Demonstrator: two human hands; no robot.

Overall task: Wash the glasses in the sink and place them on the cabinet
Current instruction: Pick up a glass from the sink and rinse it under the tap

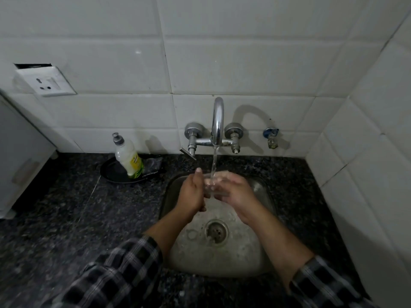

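Steel sink (262, 258) sits in a dark speckled counter (66, 218), and water runs from the tap (218, 121) onto a clear glass (211, 185) held over the basin. Both hands grip it: the left hand (192, 192) wraps one side, the right hand (233, 190) curls round the other. A soap bottle (129, 156) stands in a black dish (111, 174) left of the tap.
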